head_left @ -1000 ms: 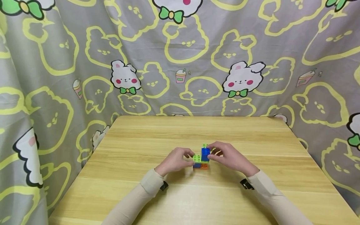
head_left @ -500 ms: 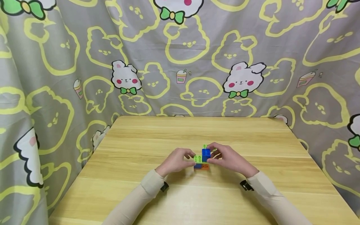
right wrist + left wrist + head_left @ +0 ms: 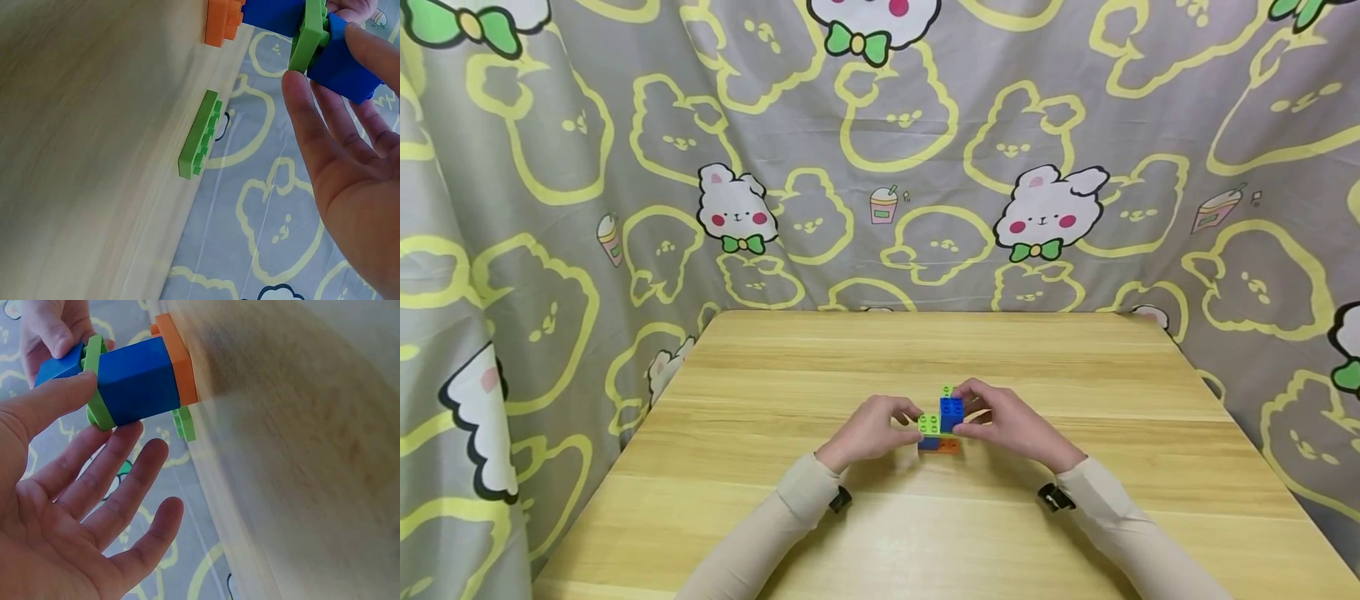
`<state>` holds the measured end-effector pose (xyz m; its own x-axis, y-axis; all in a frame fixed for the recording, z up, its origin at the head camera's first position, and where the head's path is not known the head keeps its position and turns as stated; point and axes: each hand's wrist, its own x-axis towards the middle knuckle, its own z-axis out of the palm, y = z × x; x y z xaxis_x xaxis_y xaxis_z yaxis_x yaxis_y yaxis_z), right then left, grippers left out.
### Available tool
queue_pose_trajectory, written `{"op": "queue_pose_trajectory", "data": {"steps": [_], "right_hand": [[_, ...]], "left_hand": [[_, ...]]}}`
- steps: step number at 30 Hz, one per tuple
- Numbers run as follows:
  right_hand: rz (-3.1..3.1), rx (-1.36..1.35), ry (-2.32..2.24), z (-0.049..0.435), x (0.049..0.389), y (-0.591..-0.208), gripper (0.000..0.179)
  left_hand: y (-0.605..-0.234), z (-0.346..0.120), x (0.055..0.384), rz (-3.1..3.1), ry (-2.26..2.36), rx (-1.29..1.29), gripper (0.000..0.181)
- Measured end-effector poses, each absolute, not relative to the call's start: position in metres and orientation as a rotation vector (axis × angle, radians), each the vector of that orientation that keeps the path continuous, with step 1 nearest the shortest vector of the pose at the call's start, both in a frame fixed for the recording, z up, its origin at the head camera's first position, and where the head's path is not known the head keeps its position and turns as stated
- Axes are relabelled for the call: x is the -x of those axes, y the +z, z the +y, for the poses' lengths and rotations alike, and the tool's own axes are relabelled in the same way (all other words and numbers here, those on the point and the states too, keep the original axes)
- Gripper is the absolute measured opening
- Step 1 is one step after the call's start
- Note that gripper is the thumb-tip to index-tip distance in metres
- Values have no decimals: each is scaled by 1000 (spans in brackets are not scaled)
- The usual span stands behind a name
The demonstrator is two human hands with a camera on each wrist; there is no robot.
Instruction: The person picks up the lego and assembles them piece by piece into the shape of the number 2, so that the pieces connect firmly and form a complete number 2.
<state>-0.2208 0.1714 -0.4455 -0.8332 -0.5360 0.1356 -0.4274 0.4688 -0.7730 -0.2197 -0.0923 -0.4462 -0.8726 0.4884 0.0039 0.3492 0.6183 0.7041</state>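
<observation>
A small stack of toy building bricks stands near the middle of the table. Its base is an orange plate (image 3: pixel 178 359), with a lower blue brick (image 3: pixel 139 381) on its left part. Across that lies a green plate (image 3: pixel 928 424), and an upper blue brick (image 3: pixel 951 414) sits on the right end. My left hand (image 3: pixel 872 429) pinches the left end of the green plate between thumb and fingers. With thumb and fingertips, my right hand (image 3: pixel 1007 421) grips the upper blue brick from the right. A loose green plate (image 3: pixel 201 134) lies on the table behind the stack.
The wooden table (image 3: pixel 880 533) extends around the hands on all sides. A grey curtain (image 3: pixel 880 250) with cartoon rabbits hangs along its back and sides. Both wrists carry small black cameras below the sleeve cuffs.
My right thumb has slid slightly lower on the near side of the upper blue brick. The left hand keeps its hold, and the stack looks nearly the same.
</observation>
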Motion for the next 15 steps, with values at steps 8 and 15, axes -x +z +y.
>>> {"op": "queue_pose_trajectory", "data": {"steps": [8, 15], "right_hand": [[2572, 894, -1317, 172, 222, -447, 35], [2592, 895, -1301, 170, 219, -445, 34]], "left_hand": [[-446, -92, 219, 2645, 1105, -686, 24], [-446, -92, 219, 2641, 1112, -682, 25]]}}
